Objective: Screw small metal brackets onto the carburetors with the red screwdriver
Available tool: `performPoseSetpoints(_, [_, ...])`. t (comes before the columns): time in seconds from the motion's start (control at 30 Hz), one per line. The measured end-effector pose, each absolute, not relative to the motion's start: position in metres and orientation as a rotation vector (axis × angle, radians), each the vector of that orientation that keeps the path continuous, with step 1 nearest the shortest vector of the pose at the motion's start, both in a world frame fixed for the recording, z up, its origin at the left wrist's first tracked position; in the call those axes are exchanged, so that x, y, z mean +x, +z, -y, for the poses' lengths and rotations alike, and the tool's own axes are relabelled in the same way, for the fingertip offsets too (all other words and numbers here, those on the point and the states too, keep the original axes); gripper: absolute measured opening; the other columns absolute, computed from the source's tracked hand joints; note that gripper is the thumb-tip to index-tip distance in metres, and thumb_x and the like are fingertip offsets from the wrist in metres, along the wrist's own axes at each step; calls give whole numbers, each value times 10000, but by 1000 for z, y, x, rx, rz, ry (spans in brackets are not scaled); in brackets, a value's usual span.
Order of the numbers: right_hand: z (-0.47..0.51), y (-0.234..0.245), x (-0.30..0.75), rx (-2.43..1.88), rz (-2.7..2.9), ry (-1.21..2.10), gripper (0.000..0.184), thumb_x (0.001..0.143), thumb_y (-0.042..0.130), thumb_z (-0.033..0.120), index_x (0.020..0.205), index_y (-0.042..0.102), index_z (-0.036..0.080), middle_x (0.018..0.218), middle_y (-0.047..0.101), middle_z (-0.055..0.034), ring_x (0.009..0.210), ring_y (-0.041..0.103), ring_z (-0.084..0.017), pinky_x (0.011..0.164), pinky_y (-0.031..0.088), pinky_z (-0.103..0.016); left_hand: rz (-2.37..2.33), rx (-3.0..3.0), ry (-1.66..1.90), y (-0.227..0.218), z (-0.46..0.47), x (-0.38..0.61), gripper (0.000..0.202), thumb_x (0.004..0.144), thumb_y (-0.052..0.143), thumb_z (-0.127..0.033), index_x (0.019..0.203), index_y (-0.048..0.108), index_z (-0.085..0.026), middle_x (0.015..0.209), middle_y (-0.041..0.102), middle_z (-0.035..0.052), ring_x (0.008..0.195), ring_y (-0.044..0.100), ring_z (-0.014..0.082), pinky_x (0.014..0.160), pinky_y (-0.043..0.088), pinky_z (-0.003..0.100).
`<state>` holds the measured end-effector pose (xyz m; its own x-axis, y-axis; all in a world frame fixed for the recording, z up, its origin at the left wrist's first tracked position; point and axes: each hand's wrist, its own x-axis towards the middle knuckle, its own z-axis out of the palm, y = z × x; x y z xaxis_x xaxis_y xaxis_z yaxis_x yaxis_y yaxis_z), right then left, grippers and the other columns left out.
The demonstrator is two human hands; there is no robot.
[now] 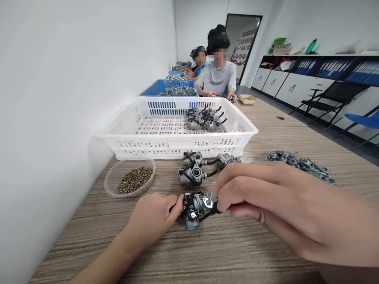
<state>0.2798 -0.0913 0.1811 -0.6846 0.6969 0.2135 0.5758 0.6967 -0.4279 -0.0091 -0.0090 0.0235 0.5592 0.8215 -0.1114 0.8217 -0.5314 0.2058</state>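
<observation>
Carburetor (192,211) getting two-handed attention

Past the doorway (244,49), Chinese lettering (245,44) is showing, "一个" being readable. Before the white crate (177,144), the left hand (158,215) is gripping the carburetor, thumb uppermost; the right hand (284,201), knuckles bending, is pinching a black piece (217,207), tool or hose I cannot tell.

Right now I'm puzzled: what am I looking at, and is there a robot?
No robot: a person works bare-handed, filmed by one camera worn on the head, looking forward and down. The left hand holds a metal part over the table. The right hand pinches a dark piece beside it; whether tool or hose, I can't tell. Beyond are three similar parts, a see-through bowl of small brass-coloured bits, and a white basket with more parts. A loose metal heap lies right.
</observation>
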Motion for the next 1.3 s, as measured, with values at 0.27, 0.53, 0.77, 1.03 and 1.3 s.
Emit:
performPoseSetpoints(0.27, [85,177,286,-981,2530,432,383,1040,531,-2,1306,668,237,1269,752,-83,1003,730,-225,852,572,-345,-1374,2535,15,24,8,-10,661,1175,272,-522,773,703,-223,747,783,90,665,645,227,665,257,351])
performPoseSetpoints(0.53, [80,174,286,-986,2519,408,181,1161,553,140,1238,677,247,1204,760,-59,922,712,-189,797,527,-317,-1380,2551,2,23,9,-10,660,1175,268,-516,780,710,-227,767,800,95,688,667,239,669,268,356])
performPoseSetpoints(0.77, [81,176,283,-976,2539,436,159,1236,519,267,1233,677,256,1166,766,-30,917,707,-172,790,493,-317,-1375,2554,37,24,9,-8,639,1181,304,-486,772,718,-224,749,799,93,661,661,233,657,269,355])
performPoseSetpoints(1.03, [82,176,282,-1017,2523,416,217,1243,526,341,1314,709,248,1166,761,-55,908,686,-193,773,499,-340,-1352,2576,57,23,10,-9,636,1189,320,-480,765,719,-223,724,781,85,647,654,228,655,278,353])
performPoseSetpoints(1.3, [81,177,284,-997,2473,439,166,1235,548,327,1244,693,247,1162,755,-34,892,695,-168,760,510,-323,-1353,2585,26,24,10,-9,642,1196,317,-485,786,733,-220,745,787,92,675,676,243,662,290,355])
